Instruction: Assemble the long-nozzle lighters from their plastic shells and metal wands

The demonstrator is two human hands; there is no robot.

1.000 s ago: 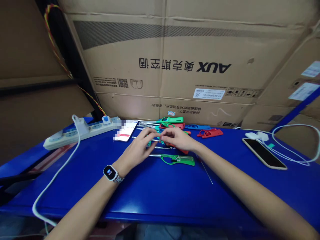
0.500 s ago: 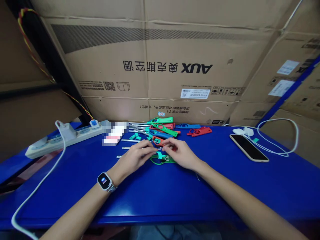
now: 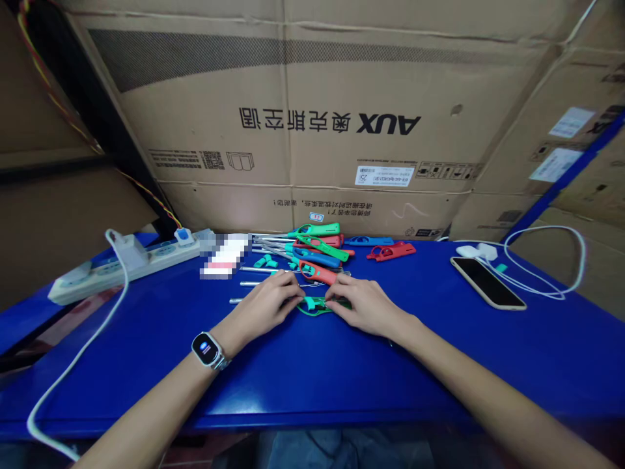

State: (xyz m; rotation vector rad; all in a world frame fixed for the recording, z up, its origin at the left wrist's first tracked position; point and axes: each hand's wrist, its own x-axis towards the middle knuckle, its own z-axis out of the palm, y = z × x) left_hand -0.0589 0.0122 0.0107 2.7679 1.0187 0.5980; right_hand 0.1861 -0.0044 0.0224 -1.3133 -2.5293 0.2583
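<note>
A green stick lighter lies on the blue table between my hands, its inner parts showing near a teal trigger. My left hand is closed in a pinch at the lighter's front end, by the trigger. From the other side my right hand pinches at the lighter's body, and its fingers cover part of it. Left of my left hand, silver metal tubes stick out. Just behind my hands lies an orange stick lighter, with small teal pieces to its left.
Behind, several stick lighters lie piled, among them a green one. A blue lighter casing and a red casing are farther right. A power strip stands left; a phone and white cable lie right. Cardboard walls the back.
My right hand has come down a little onto the green lighter's body. My left fingers have shifted slightly down toward the trigger. The whole view has tilted slightly.
</note>
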